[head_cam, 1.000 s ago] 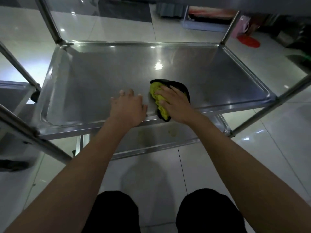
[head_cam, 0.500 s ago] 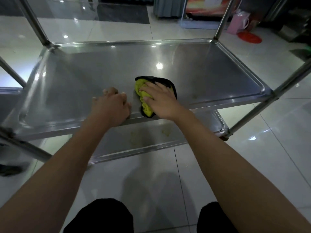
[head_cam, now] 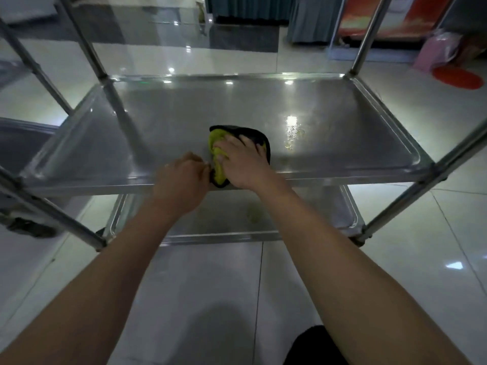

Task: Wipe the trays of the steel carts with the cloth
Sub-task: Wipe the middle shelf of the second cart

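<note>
Steel tray (head_cam: pixel 184 122), middle tier of the cart, is lit by ceiling-light glare; yellowish smears (head_cam: pixel 293 139) are seen right of the cloth (head_cam: pixel 218 156). Yellow-and-black cloth is pressed flat at the near rim under the right hand (head_cam: pixel 243 164), fingers spread. Left hand (head_cam: pixel 180 180) is curled over the near rim beside it. Lower tray (head_cam: pixel 303 214) and glossy tiled floor (head_cam: pixel 210 299) are visible below.
</note>
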Tool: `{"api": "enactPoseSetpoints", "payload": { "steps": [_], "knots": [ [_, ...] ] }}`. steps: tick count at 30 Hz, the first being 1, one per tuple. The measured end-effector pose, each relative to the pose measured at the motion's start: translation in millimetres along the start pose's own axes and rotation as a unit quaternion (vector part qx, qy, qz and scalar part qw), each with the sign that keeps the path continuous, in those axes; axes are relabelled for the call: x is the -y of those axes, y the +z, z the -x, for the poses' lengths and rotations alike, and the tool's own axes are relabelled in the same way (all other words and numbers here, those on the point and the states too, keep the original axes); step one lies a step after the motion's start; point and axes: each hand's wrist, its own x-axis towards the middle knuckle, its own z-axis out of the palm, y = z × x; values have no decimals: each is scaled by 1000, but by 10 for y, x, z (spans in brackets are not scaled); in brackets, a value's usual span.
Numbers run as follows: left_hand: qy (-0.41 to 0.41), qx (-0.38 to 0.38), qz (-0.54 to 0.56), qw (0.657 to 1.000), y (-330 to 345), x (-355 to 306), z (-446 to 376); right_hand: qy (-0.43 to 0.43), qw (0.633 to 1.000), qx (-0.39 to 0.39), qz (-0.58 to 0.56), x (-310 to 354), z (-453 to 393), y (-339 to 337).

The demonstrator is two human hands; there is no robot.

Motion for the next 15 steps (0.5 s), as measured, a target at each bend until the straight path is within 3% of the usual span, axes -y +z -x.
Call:
{"api": "enactPoseSetpoints", "payload": {
  "steps": [8,15],
  "knots": [
    [-43,-15,-93,995,-49,-414,-56,1,1000,-22,3,-387,279,-187],
    [-47,-37,-9,998,224,-662,-53,1,999,-45,2,-483,344,-211]
  ]
}}
